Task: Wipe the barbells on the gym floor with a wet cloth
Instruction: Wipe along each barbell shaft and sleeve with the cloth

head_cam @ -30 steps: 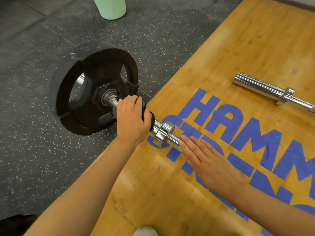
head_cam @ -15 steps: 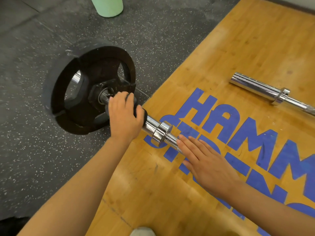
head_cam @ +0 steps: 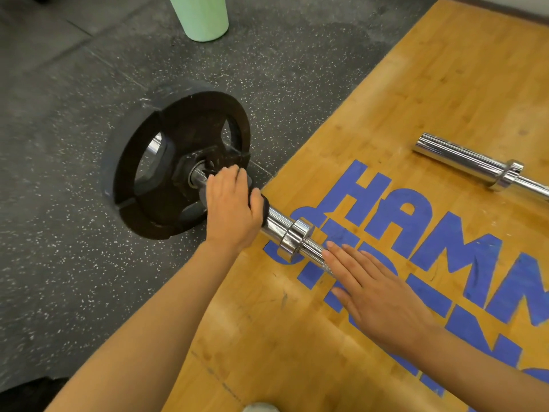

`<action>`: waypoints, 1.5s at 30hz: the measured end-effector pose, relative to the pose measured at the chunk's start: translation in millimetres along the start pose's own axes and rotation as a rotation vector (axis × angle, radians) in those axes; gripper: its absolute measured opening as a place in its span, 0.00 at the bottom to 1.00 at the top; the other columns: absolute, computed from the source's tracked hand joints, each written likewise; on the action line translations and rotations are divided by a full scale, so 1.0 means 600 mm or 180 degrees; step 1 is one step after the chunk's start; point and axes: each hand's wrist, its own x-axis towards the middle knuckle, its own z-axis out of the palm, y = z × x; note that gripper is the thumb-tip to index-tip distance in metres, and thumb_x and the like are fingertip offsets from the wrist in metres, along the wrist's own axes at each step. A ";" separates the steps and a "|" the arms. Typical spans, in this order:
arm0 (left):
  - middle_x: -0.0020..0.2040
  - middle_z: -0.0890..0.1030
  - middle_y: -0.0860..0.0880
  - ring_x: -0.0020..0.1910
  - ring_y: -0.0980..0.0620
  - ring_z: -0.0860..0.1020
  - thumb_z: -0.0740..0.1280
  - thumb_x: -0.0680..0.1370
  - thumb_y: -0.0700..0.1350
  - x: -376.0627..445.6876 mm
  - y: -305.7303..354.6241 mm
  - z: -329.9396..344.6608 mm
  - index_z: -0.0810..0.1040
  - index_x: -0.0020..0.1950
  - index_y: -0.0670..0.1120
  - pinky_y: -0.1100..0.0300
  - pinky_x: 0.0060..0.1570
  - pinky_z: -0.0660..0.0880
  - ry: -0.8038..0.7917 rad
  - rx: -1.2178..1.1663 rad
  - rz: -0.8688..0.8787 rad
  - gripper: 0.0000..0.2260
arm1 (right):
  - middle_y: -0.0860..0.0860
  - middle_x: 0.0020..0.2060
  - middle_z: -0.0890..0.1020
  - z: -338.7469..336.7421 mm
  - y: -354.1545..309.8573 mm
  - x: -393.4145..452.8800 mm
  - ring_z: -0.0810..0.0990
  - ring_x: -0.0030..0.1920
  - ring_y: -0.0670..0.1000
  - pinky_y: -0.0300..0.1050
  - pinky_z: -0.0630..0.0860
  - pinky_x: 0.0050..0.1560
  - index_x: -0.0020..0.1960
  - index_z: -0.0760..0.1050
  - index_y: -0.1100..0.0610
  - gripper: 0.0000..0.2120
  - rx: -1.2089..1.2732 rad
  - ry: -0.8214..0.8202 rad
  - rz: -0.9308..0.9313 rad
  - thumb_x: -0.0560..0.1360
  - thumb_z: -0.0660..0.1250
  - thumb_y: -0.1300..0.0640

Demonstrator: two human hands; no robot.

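Note:
A chrome barbell (head_cam: 285, 230) lies across the edge of the wooden platform, with a black weight plate (head_cam: 166, 176) on its sleeve over the rubber floor. My left hand (head_cam: 230, 211) grips a dark cloth (head_cam: 259, 203) wrapped round the sleeve, right beside the plate's hub. Flat on the bar just past the collar lies my right hand (head_cam: 374, 295), its fingers straight and pressing the knurled shaft down. A second chrome barbell (head_cam: 466, 165) lies bare on the platform at the right.
A pale green container (head_cam: 205, 16) stands on the speckled rubber floor (head_cam: 74, 144) at the top. The wooden platform (head_cam: 445, 84) carries large blue lettering. A shoe tip (head_cam: 261, 407) shows at the bottom edge.
My left hand with the cloth has slid along the sleeve toward the weight plate. My right hand stays flat on the bar.

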 end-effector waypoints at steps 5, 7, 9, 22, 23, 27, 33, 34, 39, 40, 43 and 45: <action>0.65 0.75 0.41 0.67 0.44 0.71 0.52 0.81 0.50 -0.024 0.001 0.007 0.74 0.67 0.37 0.44 0.74 0.57 -0.0126 -0.0017 0.0495 0.23 | 0.52 0.77 0.65 -0.002 -0.005 -0.001 0.68 0.75 0.55 0.53 0.62 0.69 0.80 0.55 0.56 0.26 0.0036 -0.0006 0.0007 0.86 0.41 0.45; 0.65 0.76 0.40 0.67 0.44 0.71 0.48 0.82 0.49 0.013 -0.027 -0.004 0.75 0.67 0.37 0.45 0.74 0.57 -0.0204 0.0162 0.0347 0.24 | 0.52 0.77 0.65 -0.004 -0.004 0.000 0.68 0.75 0.55 0.53 0.62 0.70 0.80 0.55 0.56 0.26 0.0048 0.0024 0.0020 0.86 0.42 0.45; 0.66 0.75 0.38 0.68 0.42 0.70 0.46 0.82 0.47 0.049 -0.057 -0.015 0.73 0.69 0.35 0.45 0.75 0.55 -0.0275 0.0275 0.0172 0.25 | 0.52 0.77 0.65 -0.003 -0.003 -0.001 0.68 0.75 0.55 0.53 0.62 0.70 0.80 0.56 0.55 0.26 0.0046 0.0023 0.0015 0.86 0.42 0.45; 0.60 0.78 0.41 0.58 0.45 0.75 0.49 0.83 0.47 0.006 -0.036 -0.019 0.74 0.66 0.36 0.50 0.64 0.67 -0.0366 -0.0278 0.1003 0.22 | 0.53 0.78 0.63 0.002 -0.001 -0.002 0.66 0.76 0.55 0.53 0.62 0.70 0.80 0.55 0.56 0.26 0.0067 -0.0019 -0.0012 0.86 0.42 0.46; 0.59 0.79 0.39 0.58 0.43 0.76 0.48 0.83 0.47 0.026 -0.046 -0.021 0.74 0.65 0.36 0.49 0.63 0.68 -0.0367 -0.0115 0.0843 0.23 | 0.53 0.78 0.63 0.002 0.001 -0.001 0.66 0.76 0.55 0.53 0.62 0.70 0.80 0.55 0.56 0.26 0.0059 0.0006 -0.0012 0.86 0.42 0.46; 0.62 0.79 0.39 0.62 0.42 0.75 0.46 0.82 0.48 0.075 -0.077 -0.018 0.75 0.67 0.35 0.47 0.68 0.65 -0.0376 0.0296 0.0359 0.26 | 0.53 0.77 0.65 0.003 0.004 0.000 0.66 0.75 0.55 0.52 0.62 0.70 0.80 0.55 0.56 0.26 -0.0005 0.0073 -0.0016 0.86 0.44 0.47; 0.50 0.81 0.45 0.50 0.47 0.77 0.52 0.82 0.46 0.008 -0.014 -0.008 0.80 0.54 0.39 0.48 0.59 0.71 -0.0352 -0.0466 0.1005 0.18 | 0.53 0.77 0.64 0.003 0.004 0.002 0.66 0.75 0.55 0.52 0.61 0.70 0.80 0.54 0.56 0.26 -0.0010 0.0056 -0.0025 0.86 0.42 0.46; 0.55 0.81 0.45 0.55 0.48 0.77 0.53 0.82 0.46 -0.009 -0.009 -0.005 0.80 0.58 0.40 0.50 0.63 0.68 -0.0351 -0.0534 0.1170 0.18 | 0.53 0.78 0.64 0.002 0.005 0.001 0.66 0.76 0.55 0.51 0.61 0.71 0.80 0.54 0.56 0.26 -0.0003 0.0038 -0.0029 0.86 0.42 0.46; 0.56 0.81 0.42 0.55 0.45 0.78 0.50 0.83 0.46 0.035 -0.050 -0.016 0.77 0.65 0.37 0.51 0.59 0.69 -0.0504 -0.0161 0.1285 0.22 | 0.52 0.77 0.65 -0.002 0.002 -0.001 0.67 0.75 0.54 0.52 0.62 0.70 0.80 0.55 0.55 0.26 0.0052 0.0052 0.0011 0.86 0.41 0.45; 0.55 0.82 0.41 0.54 0.43 0.79 0.49 0.82 0.46 0.058 -0.063 -0.021 0.78 0.64 0.36 0.48 0.59 0.71 -0.0482 -0.0053 0.1066 0.24 | 0.52 0.77 0.66 -0.003 0.002 0.000 0.67 0.75 0.54 0.52 0.63 0.69 0.80 0.56 0.56 0.26 0.0049 0.0064 0.0004 0.86 0.41 0.45; 0.56 0.82 0.40 0.56 0.42 0.79 0.48 0.81 0.48 0.087 -0.085 -0.024 0.78 0.64 0.37 0.47 0.62 0.71 -0.0442 0.0066 0.0648 0.25 | 0.53 0.77 0.65 -0.001 0.003 -0.001 0.66 0.75 0.54 0.53 0.62 0.70 0.80 0.55 0.56 0.26 0.0027 0.0073 -0.0006 0.86 0.42 0.45; 0.54 0.82 0.42 0.54 0.43 0.79 0.50 0.81 0.47 0.075 -0.076 -0.020 0.80 0.62 0.38 0.47 0.61 0.71 -0.0354 -0.0087 0.0624 0.23 | 0.53 0.77 0.65 -0.001 0.003 -0.001 0.66 0.75 0.54 0.53 0.62 0.70 0.80 0.55 0.56 0.26 0.0018 0.0112 -0.0023 0.86 0.42 0.46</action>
